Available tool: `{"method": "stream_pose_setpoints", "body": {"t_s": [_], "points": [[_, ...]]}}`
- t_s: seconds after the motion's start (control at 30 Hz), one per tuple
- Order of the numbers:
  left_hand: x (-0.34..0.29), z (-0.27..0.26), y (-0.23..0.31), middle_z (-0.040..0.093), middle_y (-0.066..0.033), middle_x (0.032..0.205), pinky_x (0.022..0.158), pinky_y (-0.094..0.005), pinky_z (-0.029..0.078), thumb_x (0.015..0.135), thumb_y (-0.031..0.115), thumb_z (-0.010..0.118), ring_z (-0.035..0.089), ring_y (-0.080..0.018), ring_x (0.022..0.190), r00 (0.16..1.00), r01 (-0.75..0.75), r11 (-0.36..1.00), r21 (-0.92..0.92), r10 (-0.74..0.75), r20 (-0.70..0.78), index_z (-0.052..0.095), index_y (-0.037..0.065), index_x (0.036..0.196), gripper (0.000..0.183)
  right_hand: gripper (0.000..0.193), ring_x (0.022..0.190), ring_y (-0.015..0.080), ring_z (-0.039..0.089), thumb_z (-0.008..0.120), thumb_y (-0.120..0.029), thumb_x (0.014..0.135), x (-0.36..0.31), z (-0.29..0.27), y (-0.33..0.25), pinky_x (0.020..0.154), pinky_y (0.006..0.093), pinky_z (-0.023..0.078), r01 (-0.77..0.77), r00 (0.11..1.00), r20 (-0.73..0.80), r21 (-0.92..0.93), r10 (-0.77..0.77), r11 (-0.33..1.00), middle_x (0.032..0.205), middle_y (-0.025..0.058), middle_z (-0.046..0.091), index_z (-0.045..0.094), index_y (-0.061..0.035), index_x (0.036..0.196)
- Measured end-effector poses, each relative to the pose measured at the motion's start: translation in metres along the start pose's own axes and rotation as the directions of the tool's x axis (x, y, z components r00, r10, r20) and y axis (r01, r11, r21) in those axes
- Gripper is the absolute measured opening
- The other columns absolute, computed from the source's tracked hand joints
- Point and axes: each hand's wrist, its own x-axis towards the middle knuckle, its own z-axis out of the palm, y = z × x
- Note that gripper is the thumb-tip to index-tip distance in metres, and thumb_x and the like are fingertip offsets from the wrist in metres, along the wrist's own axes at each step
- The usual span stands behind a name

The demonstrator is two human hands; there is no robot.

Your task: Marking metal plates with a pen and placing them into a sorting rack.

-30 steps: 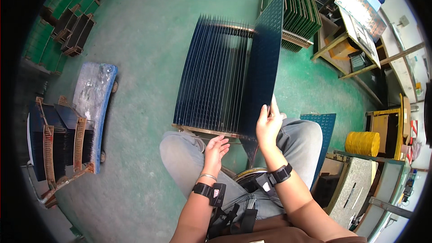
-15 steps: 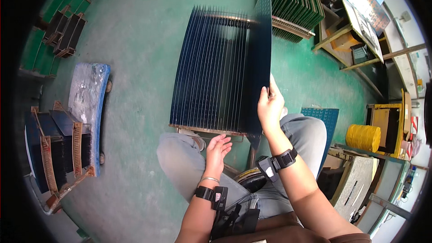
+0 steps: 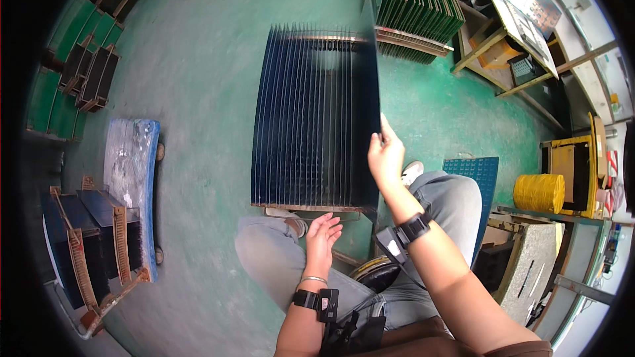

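A slotted rack (image 3: pixel 311 209) stands in front of my knees, filled with several thin dark blue panels (image 3: pixel 284 125) set on edge in a row. At its right end my right hand (image 3: pixel 386 162) grips the near edge of one dark blue panel (image 3: pixel 372 99), thumb on one face and fingers behind it. This panel is upright, and its upper part is blurred. Whether its lower edge sits in a slot cannot be seen. Just below the rack's near rail, my left hand (image 3: pixel 322 241) is empty, palm up, with its fingers loosely bent and apart.
Beyond the rack stands another rack of green panels (image 3: pixel 420 0). A blue-edged trolley (image 3: pixel 132 172) and a rusty rack with dark panels (image 3: pixel 92 225) are at left. On the right are a workbench (image 3: pixel 503 33), a yellow roll (image 3: pixel 539 192) and a blue textured panel (image 3: pixel 479 182).
My right hand and its panel have shifted left, closer to the row in the rack. My left hand stays empty near the rack's front. The whole view has shifted slightly.
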Motion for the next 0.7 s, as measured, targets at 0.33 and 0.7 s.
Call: {"method": "stream_pose_setpoints", "body": {"t_s": [0.33, 0.7], "points": [[0.0, 0.002, 0.0, 0.06, -0.0107, 0.104, 0.075, -0.0274, 0.048, 0.093, 0.014, 0.046, 0.059, -0.0171, 0.086, 1.0, 0.005, 1.0, -0.025, -0.006, -0.021, 0.053, 0.005, 0.111, 0.021, 0.045, 0.133, 0.0326, 0.023, 0.055, -0.02, 0.083, -0.059, 0.03, 0.063, 0.106, 0.0543, 0.018, 0.237, 0.947, 0.32, -0.637, -0.028, 0.733, 0.143, 0.0161, 0.027, 0.049, -0.0062, 0.125], [-0.007, 0.011, 0.004, 0.06, -0.0112, 0.105, 0.078, -0.0289, 0.048, 0.093, 0.016, 0.047, 0.059, -0.0179, 0.089, 0.999, -0.03, 0.999, -0.024, 0.03, 0.028, 0.052, 0.005, 0.111, 0.022, 0.03, 0.138, 0.0314, 0.01, 0.057, -0.026, 0.082, -0.058, 0.038, 0.06, 0.107, 0.0549, 0.012, 0.145, 0.922, 0.339, -0.751, 0.188, 0.644, 0.148, 0.0117, 0.018, 0.065, -0.0072, 0.104]]}}
